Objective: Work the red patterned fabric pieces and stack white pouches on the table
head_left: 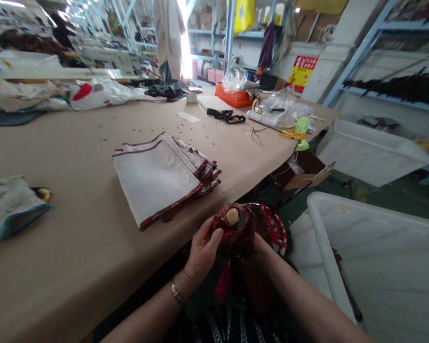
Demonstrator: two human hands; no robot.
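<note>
Over my lap, just off the table's edge, I hold a bunched dark red patterned cloth between both hands. My left hand is closed on its left side, thumb on top, with a bracelet at the wrist. My right hand reaches into the cloth from the right, and its folds hide most of the fingers. A pale yellow rounded tip, like a covered fingertip, pokes up from the folds. On the table beside my hands lies a stack of folded white fabric pieces with dark red edging.
Brown paper covers the table. A whitish glove-like cloth item lies at the left. An orange tray, a black strap and plastic bags sit toward the back. White bins stand to my right, near a cardboard box.
</note>
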